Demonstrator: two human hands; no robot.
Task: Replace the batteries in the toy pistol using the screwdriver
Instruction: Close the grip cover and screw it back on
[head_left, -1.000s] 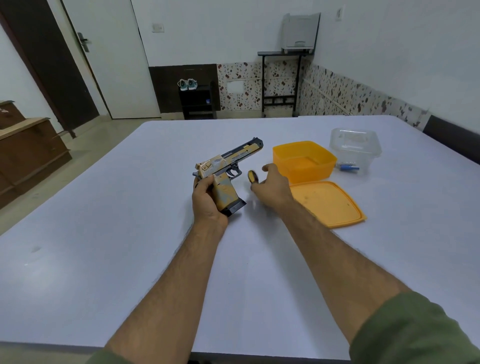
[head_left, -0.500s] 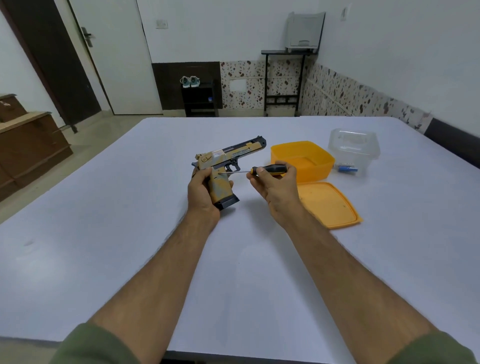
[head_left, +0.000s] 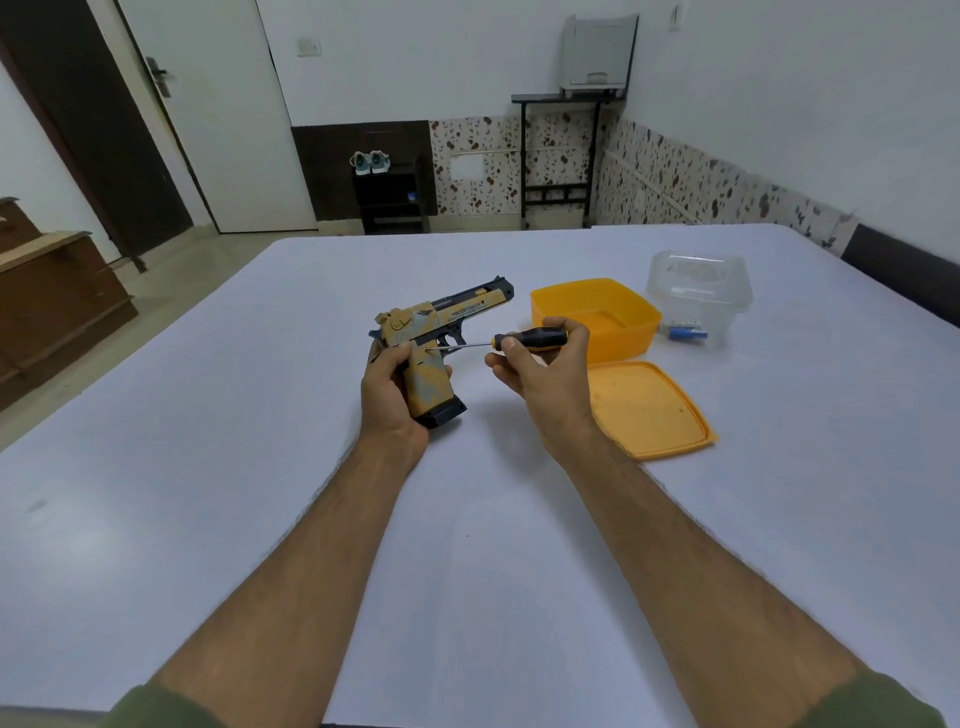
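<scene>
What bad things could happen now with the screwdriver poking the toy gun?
1. The screwdriver tip sits on the grip of the toy pistol, right beside the left hand thumb. If it slips, it might jab that thumb.
2. The right hand holds the handle only with the fingertips, so the tip may skip out of the screw.
3. The pistol is held up above the table; a freed screw could drop and roll away.
</scene>
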